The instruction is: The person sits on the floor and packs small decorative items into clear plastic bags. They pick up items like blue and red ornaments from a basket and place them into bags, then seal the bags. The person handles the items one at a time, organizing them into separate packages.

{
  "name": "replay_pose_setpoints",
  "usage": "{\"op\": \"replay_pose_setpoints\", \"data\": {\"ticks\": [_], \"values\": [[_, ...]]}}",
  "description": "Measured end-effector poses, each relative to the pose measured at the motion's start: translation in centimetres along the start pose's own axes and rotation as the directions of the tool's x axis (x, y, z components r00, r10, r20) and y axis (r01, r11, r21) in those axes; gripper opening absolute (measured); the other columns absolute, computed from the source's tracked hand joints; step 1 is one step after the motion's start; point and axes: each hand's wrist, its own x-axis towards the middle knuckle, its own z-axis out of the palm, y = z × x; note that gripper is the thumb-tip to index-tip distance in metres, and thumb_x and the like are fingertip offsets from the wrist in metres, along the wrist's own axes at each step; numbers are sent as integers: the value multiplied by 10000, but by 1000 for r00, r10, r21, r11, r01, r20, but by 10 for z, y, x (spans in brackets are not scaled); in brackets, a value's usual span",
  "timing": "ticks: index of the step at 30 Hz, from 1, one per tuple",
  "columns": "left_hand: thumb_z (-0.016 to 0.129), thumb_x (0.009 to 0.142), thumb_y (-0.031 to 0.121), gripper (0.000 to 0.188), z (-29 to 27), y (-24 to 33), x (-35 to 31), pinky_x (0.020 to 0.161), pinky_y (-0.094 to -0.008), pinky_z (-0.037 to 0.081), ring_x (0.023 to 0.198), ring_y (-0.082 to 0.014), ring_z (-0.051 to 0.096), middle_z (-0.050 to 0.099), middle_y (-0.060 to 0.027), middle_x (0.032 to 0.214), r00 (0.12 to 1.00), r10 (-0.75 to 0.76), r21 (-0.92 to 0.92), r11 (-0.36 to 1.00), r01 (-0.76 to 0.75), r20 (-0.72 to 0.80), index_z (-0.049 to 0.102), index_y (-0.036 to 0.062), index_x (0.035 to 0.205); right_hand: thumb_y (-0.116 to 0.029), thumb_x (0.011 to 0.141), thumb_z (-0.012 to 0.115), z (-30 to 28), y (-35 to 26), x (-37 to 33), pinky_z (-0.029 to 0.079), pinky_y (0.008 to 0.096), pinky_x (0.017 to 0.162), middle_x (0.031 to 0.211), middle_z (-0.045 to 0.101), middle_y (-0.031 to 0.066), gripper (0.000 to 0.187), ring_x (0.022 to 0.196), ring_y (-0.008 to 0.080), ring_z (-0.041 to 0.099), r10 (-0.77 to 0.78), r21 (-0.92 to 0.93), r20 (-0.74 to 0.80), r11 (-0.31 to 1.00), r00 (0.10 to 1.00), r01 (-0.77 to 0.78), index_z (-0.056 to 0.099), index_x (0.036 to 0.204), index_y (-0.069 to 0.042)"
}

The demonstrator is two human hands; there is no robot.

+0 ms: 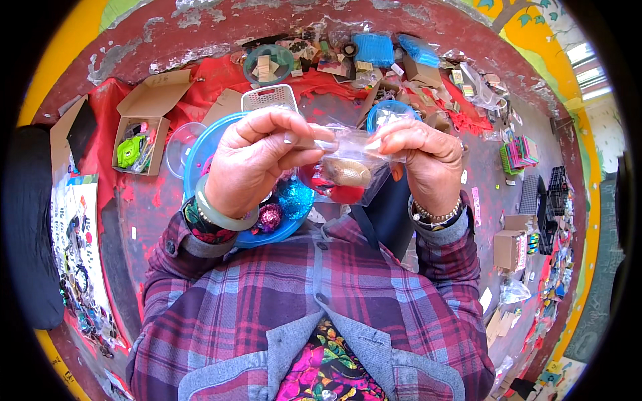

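My left hand (257, 154) and my right hand (430, 157) are raised in front of my chest, each pinching the upper edge of a small clear plastic bag (354, 142) stretched between them. A gold-brown oval piece (347, 172) shows through the plastic, with something red (347, 194) below it. Just beneath my left hand is a round blue basin (294, 228). Glittery items lie in it, among them a turquoise one (294, 198) and a dark pink ball (269, 215). My left hand and wrist hide part of the basin.
An open cardboard box (160, 148) with a bright green item stands at the left. Beyond the basin are a white plastic basket (270, 97) and a green round tub (268, 61). A smaller blue tub (393, 111) sits behind my right hand. Pink and green baskets (519, 154) stand at the right.
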Motion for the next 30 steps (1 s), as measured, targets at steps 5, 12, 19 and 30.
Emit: {"op": "replay_pose_setpoints", "data": {"ticks": [5,12,19,30], "values": [[400,903,12,143,-3,-1,0,860,-358,510,1031,-344,558,570,-208,1029,1000,25,-8,1000,-25,14,512,-51,966,129,759,475,2,2,1,381,179,484,853,631,92,229,580,67,507,32,36,12,999,999,-32,662,755,-4],[422,873,-7,135,-4,9,1,893,-399,471,1007,-343,572,577,-211,1041,999,-51,-71,996,50,-12,524,-46,952,112,797,464,3,1,4,391,184,502,899,614,98,212,579,68,499,22,33,53,999,998,-23,642,776,-1],[567,816,-22,152,5,1,1,870,-350,478,957,-273,607,628,-167,962,992,32,217,976,-5,-119,568,-27,968,90,813,467,1,4,5,402,194,512,918,610,115,190,591,79,508,11,36,67,999,998,-13,636,808,3],[542,820,-40,409,7,4,0,824,-300,499,961,-241,608,624,-177,996,989,20,149,989,2,-144,466,-16,1221,71,826,472,0,5,5,425,197,553,927,618,118,172,645,94,539,-10,-7,88,1000,996,11,627,805,-2]]}}
